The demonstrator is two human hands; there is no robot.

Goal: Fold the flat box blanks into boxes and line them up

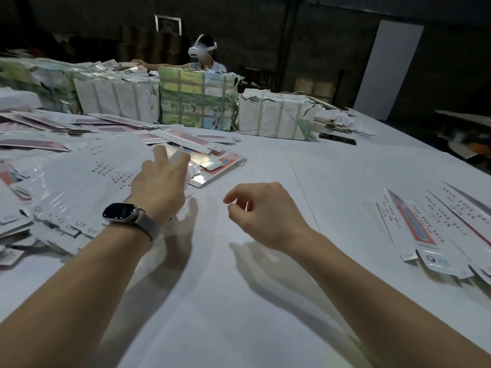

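Observation:
A fanned pile of flat white box blanks [87, 181] with small red print lies on the left of the white table [332, 168]. My left hand [162, 181], a watch on its wrist, reaches over the pile's right edge with fingers stretched forward and holds nothing. Loose blanks with red stripes [218, 162] lie just beyond its fingertips. My right hand [263, 211] hovers above the bare table with fingers loosely curled, empty. Folded long boxes [435, 224] lie side by side at the right edge.
Wrapped bundles of blanks [196, 99] stand in a row across the back of the table. A person wearing a white headset [203, 49] sits behind them. More blanks [34, 143] are strewn at the far left. A dark phone [337, 138] lies near the right bundle.

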